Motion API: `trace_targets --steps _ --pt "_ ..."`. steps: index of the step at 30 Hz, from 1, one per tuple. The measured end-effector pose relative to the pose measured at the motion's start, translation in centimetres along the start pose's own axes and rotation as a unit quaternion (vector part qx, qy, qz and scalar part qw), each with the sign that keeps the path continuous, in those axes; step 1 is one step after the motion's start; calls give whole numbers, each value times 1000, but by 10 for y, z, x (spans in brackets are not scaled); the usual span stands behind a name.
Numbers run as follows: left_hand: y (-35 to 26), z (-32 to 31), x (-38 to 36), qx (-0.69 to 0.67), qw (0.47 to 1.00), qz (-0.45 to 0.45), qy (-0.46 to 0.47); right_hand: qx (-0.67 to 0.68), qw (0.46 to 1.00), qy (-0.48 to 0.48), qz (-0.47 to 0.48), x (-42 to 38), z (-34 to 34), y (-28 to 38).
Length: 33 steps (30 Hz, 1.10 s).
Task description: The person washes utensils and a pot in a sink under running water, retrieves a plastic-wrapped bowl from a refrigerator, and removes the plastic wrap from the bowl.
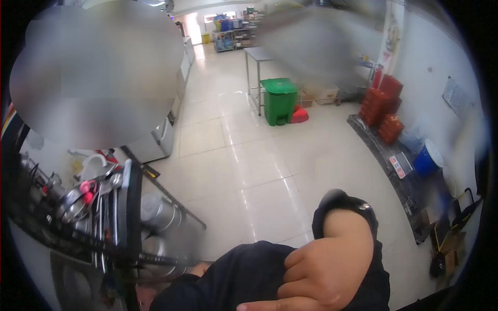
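My right hand (322,273) is low in the view, bent back towards my dark clothing (236,269). Its fingers curl under, while one digit stretches left along the bottom edge. Whatever may lie inside the curled fingers is hidden. A black sleeve (332,205) is pushed up that forearm. Of my left hand (145,298), only a blurred patch of skin shows past the dark sleeve, beside the rack; its fingers cannot be made out. Metal utensils (106,199) and a pink-handled tool (88,191) are on the rack (136,186), above several metal pots (155,210).
A green pedal bin (280,101) stands beside a metal table (257,54), with a red bag (299,114) behind it. On the right, a low dark platform (381,147) bears red crates (381,101), a scale (399,165) and a blue bucket (428,155). Tiled floor (233,171) runs between.
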<state>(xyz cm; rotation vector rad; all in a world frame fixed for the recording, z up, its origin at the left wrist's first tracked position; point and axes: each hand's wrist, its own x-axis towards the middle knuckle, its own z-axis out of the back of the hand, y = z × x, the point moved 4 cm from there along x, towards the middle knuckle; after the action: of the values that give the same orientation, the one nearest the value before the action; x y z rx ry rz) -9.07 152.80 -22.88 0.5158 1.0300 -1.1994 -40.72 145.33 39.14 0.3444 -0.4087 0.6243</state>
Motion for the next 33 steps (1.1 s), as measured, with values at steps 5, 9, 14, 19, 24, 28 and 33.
trace_targets --steps 5,9,14,19,24,28,33 --pt "-83 233 89 -123 966 -52 -222 71 995 -23 -68 -51 49 -98" --pt "-114 372 186 -205 939 -83 -263 126 989 -18 -80 -115 77 -184" --pt "-110 467 212 -195 937 -71 -281 394 913 -108 11 -247 119 -356" --pt "-14 470 277 -171 978 59 -108 658 642 -298 -256 -353 66 -613" --pt "7 560 298 -298 943 112 -98 559 735 13 -384 -315 24 -826" --pt "29 660 351 -371 916 115 -98 410 715 206 -528 -338 -39 -998" --pt "53 812 417 -426 895 108 -70 311 529 91 -784 -577 -109 -1143"
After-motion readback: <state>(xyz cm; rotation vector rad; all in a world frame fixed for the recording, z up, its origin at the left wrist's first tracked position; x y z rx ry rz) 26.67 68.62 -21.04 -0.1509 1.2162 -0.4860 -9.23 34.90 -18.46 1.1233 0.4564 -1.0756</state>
